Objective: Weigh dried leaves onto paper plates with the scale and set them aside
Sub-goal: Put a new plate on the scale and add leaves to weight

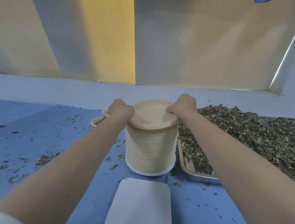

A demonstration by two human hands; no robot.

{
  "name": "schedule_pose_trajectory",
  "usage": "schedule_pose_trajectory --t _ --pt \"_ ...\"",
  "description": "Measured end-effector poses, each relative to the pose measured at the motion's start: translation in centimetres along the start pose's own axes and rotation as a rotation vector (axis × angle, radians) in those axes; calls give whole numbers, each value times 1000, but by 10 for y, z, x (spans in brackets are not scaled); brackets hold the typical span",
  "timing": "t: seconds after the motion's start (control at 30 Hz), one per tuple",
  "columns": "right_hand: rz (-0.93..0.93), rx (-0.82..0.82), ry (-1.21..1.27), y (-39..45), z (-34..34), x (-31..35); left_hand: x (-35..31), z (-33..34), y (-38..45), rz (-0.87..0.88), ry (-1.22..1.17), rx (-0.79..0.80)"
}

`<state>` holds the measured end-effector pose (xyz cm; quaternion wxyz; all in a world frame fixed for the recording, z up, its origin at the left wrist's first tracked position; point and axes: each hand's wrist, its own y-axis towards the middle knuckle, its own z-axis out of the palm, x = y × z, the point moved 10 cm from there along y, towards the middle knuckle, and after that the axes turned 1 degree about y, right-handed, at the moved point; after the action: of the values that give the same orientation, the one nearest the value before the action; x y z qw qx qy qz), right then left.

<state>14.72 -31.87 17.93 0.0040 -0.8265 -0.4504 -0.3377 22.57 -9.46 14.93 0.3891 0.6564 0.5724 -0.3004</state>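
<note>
Outstretched, left hand [120, 109] and right hand [184, 105] grip plate stack [150, 140].

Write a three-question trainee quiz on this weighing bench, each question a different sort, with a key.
1. True or false: a paper plate already lies on the scale.
2. Multiple choice: where is the metal tray of dried leaves relative to the stack of paper plates? A) left of it B) right of it C) on top of it
3. Short answer: what are the left hand and right hand doing?

Key:
1. False; the scale's white platform is bare.
2. B
3. Both grip the rim at the top of the stack, one on each side, apparently to separate the top plate.
</note>
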Motion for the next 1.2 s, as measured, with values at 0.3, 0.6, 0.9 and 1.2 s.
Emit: schedule_pose_trajectory --t 0.3,0.6,0.9,1.2 --pt "43 -57 -45 19 7 -4 2 11 9 -19 -93 29" --pt "63 -27 -74 26 4 -7 17 29 -2 -292 -902 214" --pt "99 -26 -11 23 8 -16 13 27 6 -109 -253 224" --pt "10 -112 -117 15 3 8 -7 23 14 -18 -259 158"
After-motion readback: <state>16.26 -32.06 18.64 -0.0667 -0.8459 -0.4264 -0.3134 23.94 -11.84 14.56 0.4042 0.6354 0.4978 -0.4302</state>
